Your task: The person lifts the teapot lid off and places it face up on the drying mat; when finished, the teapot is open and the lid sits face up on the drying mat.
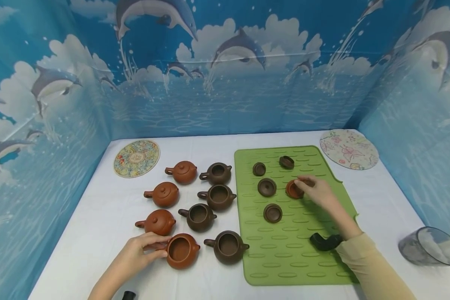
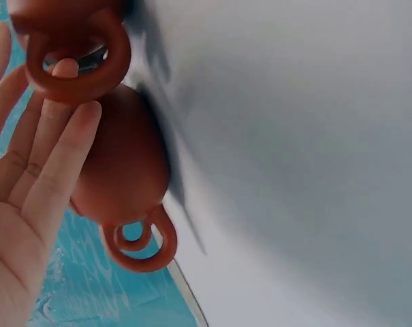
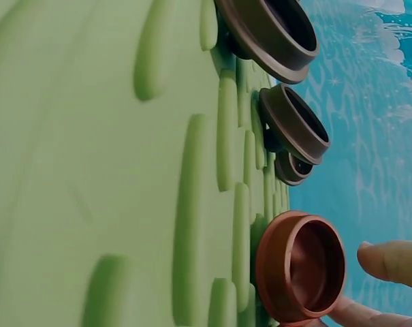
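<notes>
My left hand (image 1: pixel 144 250) holds the handle of a lidless reddish-brown clay teapot (image 1: pixel 182 251), its fingers at the handle loop in the left wrist view. Behind it stand several lidded reddish teapots (image 1: pixel 160 222). To its right is a column of dark brown lidless teapots (image 1: pixel 228 247). My right hand (image 1: pixel 318 191) is over the green mat, beside an upturned reddish lid (image 3: pixel 308 266). In the right wrist view the thumb (image 3: pixel 393 262) stands apart from that lid, and a finger passes behind it. Part of another reddish piece shows below. Several dark lids (image 1: pixel 267 187) lie nearby.
The green ridged mat (image 1: pixel 296 266) covers the table's right part. A black curved object (image 1: pixel 324 241) lies near my right wrist. A clear glass (image 1: pixel 431 246) is at the right edge. Round patterned mats (image 1: pixel 136 158) lie in the far corners; dolphin-print curtains (image 1: pixel 225 104) enclose the table.
</notes>
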Available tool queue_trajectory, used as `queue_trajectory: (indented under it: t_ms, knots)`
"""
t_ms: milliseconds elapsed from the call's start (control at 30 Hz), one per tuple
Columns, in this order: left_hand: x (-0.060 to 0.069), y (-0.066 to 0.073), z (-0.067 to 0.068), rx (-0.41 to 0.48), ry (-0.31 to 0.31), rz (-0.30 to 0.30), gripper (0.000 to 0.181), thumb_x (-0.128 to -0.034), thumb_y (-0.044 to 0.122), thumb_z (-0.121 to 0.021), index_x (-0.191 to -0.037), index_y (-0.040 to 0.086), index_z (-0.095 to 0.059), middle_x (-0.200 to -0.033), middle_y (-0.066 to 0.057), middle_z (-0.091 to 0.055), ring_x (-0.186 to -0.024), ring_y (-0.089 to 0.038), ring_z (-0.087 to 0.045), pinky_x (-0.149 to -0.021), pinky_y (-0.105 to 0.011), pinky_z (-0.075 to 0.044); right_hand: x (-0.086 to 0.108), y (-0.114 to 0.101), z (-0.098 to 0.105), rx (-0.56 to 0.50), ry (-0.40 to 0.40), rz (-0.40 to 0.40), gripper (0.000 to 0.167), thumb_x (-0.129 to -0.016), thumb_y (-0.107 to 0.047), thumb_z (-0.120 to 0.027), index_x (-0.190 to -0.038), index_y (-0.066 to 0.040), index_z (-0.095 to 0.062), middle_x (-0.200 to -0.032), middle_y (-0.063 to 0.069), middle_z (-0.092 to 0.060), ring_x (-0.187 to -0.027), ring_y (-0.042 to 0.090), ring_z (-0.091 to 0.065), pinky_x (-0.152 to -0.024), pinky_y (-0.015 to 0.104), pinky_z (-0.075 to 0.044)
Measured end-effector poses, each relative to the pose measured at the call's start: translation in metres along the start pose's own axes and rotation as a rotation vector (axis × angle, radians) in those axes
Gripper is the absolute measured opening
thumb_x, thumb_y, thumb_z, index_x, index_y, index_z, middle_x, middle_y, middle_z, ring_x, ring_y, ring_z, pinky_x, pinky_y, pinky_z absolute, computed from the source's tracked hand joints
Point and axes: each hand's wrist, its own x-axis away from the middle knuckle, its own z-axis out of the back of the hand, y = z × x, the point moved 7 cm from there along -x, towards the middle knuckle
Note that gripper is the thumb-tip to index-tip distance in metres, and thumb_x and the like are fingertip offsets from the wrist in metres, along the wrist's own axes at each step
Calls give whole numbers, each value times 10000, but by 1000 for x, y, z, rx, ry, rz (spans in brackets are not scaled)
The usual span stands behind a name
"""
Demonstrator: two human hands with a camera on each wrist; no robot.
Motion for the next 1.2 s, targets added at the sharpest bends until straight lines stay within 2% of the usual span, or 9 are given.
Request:
queue_trajectory:
  t_ms: [200,267,367,433,567,700,833,967,1200]
  knots:
    - [1,2,19,-51,116,76,303,-811,147,-795,-1110,169,-750,-1071,54,-726,-969,-73,-690,-799,-235,-590,4,-9,6,7,34,31,567,-1037,-411,-463,-1404,21,-492,-1402,311,-494,-1271,495,-471,-974,606,-456]
    - [2,3,29,-83,173,68,304,-811,137,-796,-1108,185,-754,-1066,59,-729,-968,-85,-694,-784,-235,-593,8,-18,9,24,50,45,537,-1036,-395,-472,-1400,-2,-509,-1416,300,-488,-1153,469,-549,-852,535,-508]
    - [2,1,44,-137,245,63,308,-811,136,-798,-1110,199,-755,-1030,74,-730,-934,-95,-699,-775,-229,-592,12,-37,8,40,70,85,511,-1031,-393,-490,-1395,-37,-531,-1448,282,-466,-1169,456,-545,-827,516,-498]
    - [1,-2,53,-164,286,58,312,-811,129,-800,-1112,196,-755,-1014,76,-729,-925,-78,-692,-767,-218,-589,15,-53,3,23,65,119,486,-1027,-376,-510,-1388,-53,-544,-1445,269,-472,-1016,425,-599,-720,473,-505]
    - [-2,-14,66,-188,341,47,322,-800,78,-803,-1110,150,-754,-1027,29,-729,-941,-35,-665,-780,-283,-601,19,-90,-13,-41,33,226,406,-1020,-308,-549,-1348,-73,-589,-1415,212,-530,-1136,422,-590,-898,544,-520]
    - [-9,-28,65,-182,319,73,314,-828,93,-783,-1138,121,-740,-1085,-25,-719,-1029,-133,-657,-832,-376,-594,24,-131,-34,-76,-24,336,332,-1003,-259,-581,-1282,-89,-643,-1334,140,-621,-1254,370,-556,-1050,546,-452]
    - [-15,-41,57,-134,240,121,317,-877,137,-745,-1191,111,-713,-1157,-64,-696,-1122,-289,-634,-887,-411,-576,31,-175,-59,-99,-107,431,296,-989,-253,-599,-1236,-109,-676,-1277,86,-665,-1223,320,-591,-1036,501,-480]
    - [-18,-51,53,-75,181,178,308,-917,167,-705,-1218,103,-698,-1204,-91,-683,-1172,-317,-617,-913,-409,-566,36,-217,-94,-118,-245,512,274,-979,-237,-613,-1210,-111,-690,-1214,51,-699,-1160,250,-637,-997,435,-518]
    - [-18,-63,49,-44,127,235,293,-936,119,-668,-1223,66,-694,-1223,-154,-679,-1203,-374,-597,-934,-442,-552,43,-262,-167,15,-479,570,262,-981,-283,-612,-1190,-155,-706,-1138,-24,-720,-1032,113,-657,-873,246,-532]
